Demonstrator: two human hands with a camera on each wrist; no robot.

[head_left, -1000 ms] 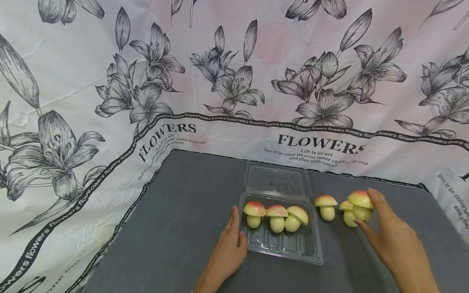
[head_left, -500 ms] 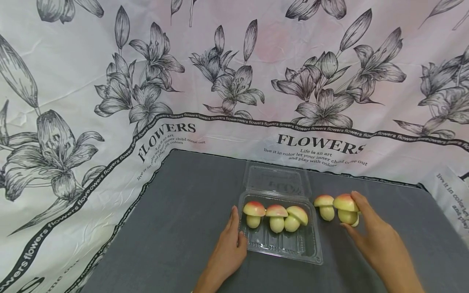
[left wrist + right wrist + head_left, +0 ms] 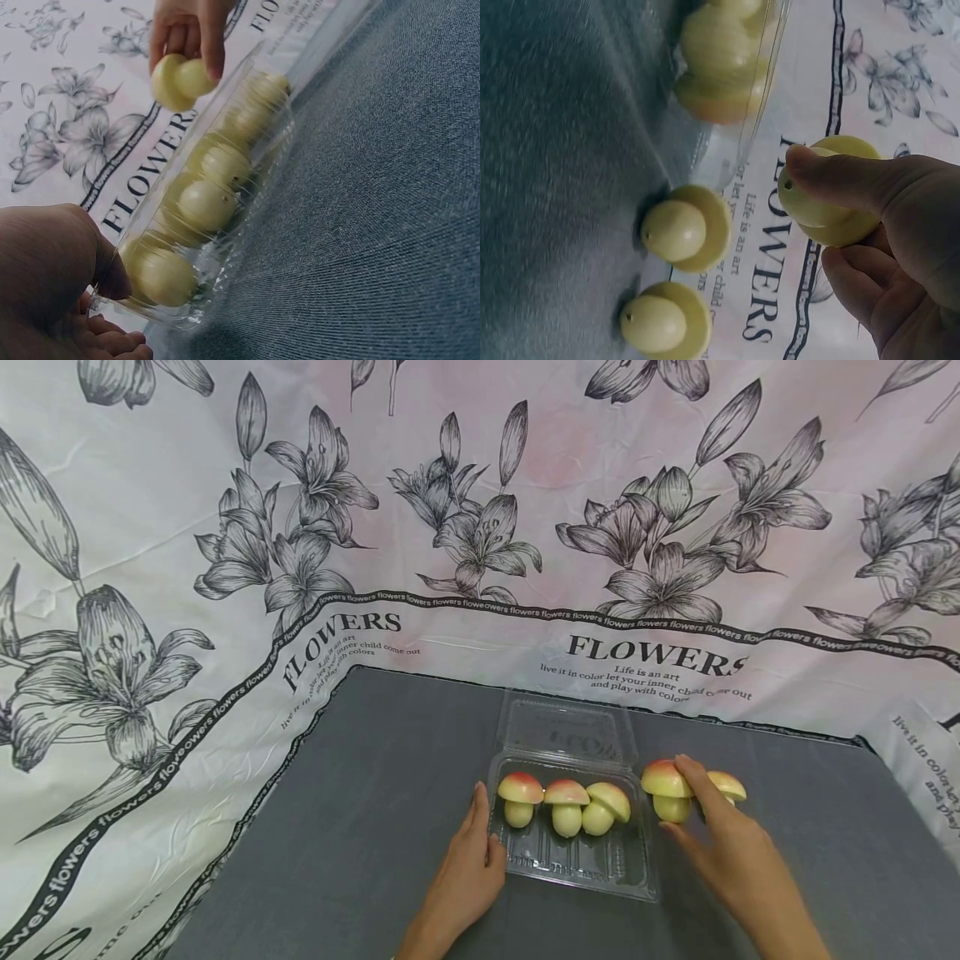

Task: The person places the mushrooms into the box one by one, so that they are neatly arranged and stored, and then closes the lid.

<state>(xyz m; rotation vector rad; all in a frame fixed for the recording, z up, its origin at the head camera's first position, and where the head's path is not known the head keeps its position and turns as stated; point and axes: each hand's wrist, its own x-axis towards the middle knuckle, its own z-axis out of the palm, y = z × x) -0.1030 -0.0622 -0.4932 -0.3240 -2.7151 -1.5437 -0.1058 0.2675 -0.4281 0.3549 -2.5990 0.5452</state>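
My right hand (image 3: 738, 852) pinches a toy mushroom (image 3: 666, 789) with a red-and-yellow cap and pale stem, just off the right side of a clear plastic clamshell box (image 3: 577, 878). In the right wrist view the thumb lies across the held mushroom (image 3: 810, 199), which is raised above the table. At the box's left side, my left hand (image 3: 467, 868) grips the rim; the left wrist view shows the thumb (image 3: 112, 274) against the wall and fingers curled below. Three similar mushrooms (image 3: 566, 806) lie in a row inside the box, one tilted.
Two loose mushrooms stand right of the box: one (image 3: 727, 787) is partly covered by my right hand, while the other (image 3: 676, 232) shows in the right wrist view. The box's lid (image 3: 566, 727) lies folded back. Flower-printed cloth (image 3: 480, 527) rises behind the dark grey table (image 3: 375, 793).
My right hand has carried the mushroom leftward, past the two loose ones, towards the box's right edge. The left hand and the box have stayed in place.
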